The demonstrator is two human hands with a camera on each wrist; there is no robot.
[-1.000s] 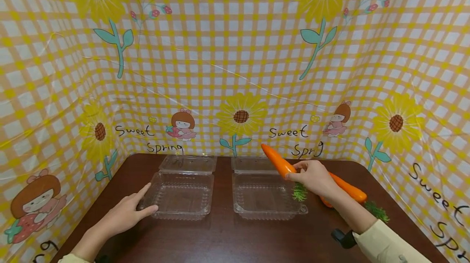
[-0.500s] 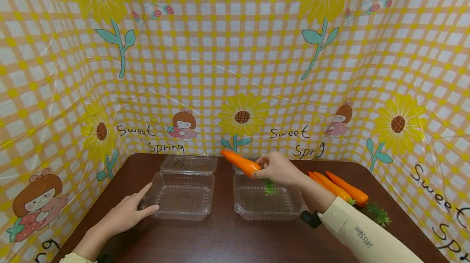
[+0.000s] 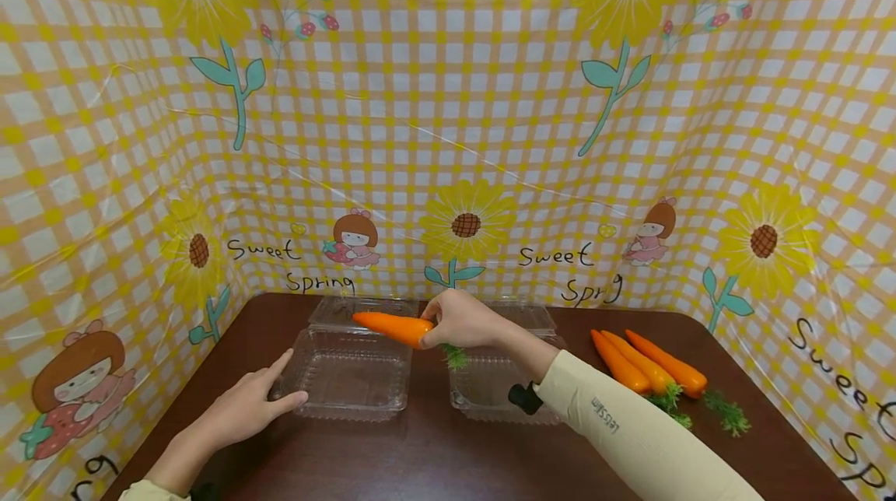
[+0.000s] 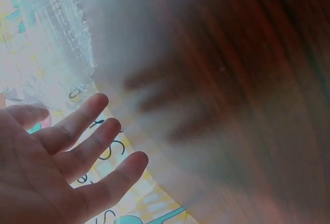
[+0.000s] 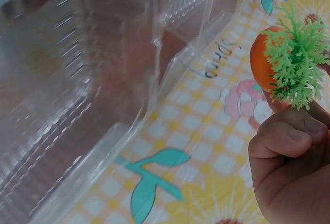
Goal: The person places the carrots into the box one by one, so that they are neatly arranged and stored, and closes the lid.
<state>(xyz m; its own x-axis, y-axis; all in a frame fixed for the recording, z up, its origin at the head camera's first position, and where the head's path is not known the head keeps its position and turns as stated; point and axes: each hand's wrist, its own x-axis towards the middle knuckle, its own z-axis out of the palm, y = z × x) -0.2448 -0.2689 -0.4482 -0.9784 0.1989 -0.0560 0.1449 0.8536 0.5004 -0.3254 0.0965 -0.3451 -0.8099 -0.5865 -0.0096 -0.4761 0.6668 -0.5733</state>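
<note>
My right hand (image 3: 462, 320) pinches an orange carrot (image 3: 393, 327) near its leafy end, above the gap between two clear plastic boxes. The carrot's tip points left, over the back edge of the left box (image 3: 357, 408). Green leaves (image 5: 296, 54) hang below the grip and face the camera in the right wrist view. My left hand (image 3: 241, 411) rests at the left side of the left box, its thumb and fingers extended. In the left wrist view the fingers (image 4: 111, 183) are spread and hold nothing. My right forearm partly hides the right box (image 3: 476, 411).
Several carrots (image 3: 633, 365) with green tops lie on the brown table (image 3: 336, 462) at the right. Each box has its lid (image 3: 360, 310) folded back toward the rear. A checkered sheet (image 3: 392, 135) walls the back and sides.
My right hand has carried the carrot leftward, from above the right box to near the left one. The carrot has turned flatter. My left hand keeps its place beside the left box.
</note>
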